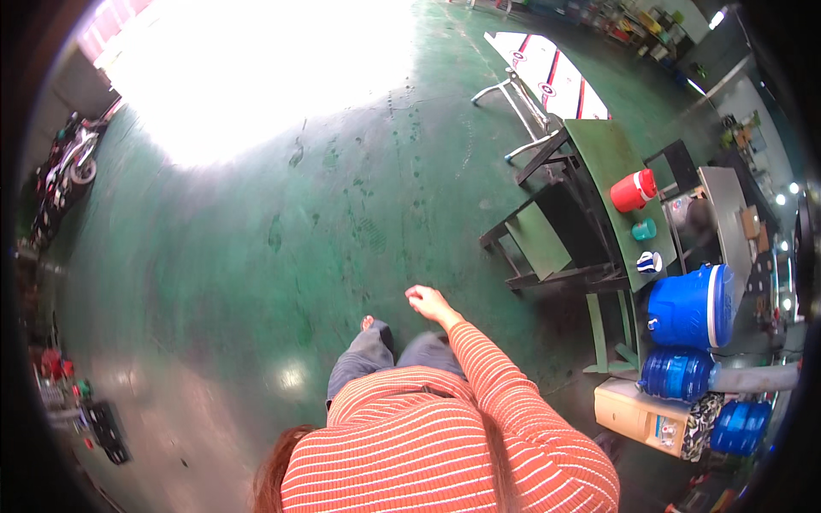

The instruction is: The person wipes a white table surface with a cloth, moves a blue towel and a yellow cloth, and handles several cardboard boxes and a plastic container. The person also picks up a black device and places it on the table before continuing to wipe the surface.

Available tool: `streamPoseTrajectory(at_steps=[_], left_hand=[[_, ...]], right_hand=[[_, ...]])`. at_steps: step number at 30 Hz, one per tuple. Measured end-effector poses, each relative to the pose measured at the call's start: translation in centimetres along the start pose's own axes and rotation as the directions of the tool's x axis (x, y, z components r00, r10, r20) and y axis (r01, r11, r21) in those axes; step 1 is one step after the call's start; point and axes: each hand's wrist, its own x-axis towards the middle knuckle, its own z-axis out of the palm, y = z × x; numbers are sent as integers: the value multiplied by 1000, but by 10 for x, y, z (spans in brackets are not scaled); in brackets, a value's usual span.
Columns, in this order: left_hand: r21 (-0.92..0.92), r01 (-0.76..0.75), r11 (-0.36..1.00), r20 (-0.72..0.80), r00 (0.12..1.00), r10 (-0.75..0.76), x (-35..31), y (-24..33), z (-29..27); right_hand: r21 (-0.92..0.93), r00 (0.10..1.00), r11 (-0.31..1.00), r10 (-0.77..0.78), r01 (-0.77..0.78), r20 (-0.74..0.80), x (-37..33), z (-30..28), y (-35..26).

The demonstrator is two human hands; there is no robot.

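My right hand hangs in front of me above the green floor, its arm in an orange striped sleeve. The fingers are curled in, and nothing shows in them. It touches nothing; the nearest furniture is the dark-framed green bench to its right. My left hand does not show. Below are my legs in grey-blue trousers, with one foot forward.
On the right, a long green table bears a red jug, a teal cup and a blue-and-white mug. Nearer stand a blue cooler and a water bottle. A motorcycle is far left.
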Motion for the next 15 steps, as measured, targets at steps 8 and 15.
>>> streamPoseTrajectory(at_steps=[8, 15], left_hand=[[-243, -364, 899, -493, 845, 209, 447, 290, -538], [-251, -113, 961, -368, 930, 13, 630, 331, -682]], right_hand=[[613, 759, 618, 650, -492, -46, 123, -97, 71], [487, 614, 525, 789, -698, 29, 466, -175, -83]])
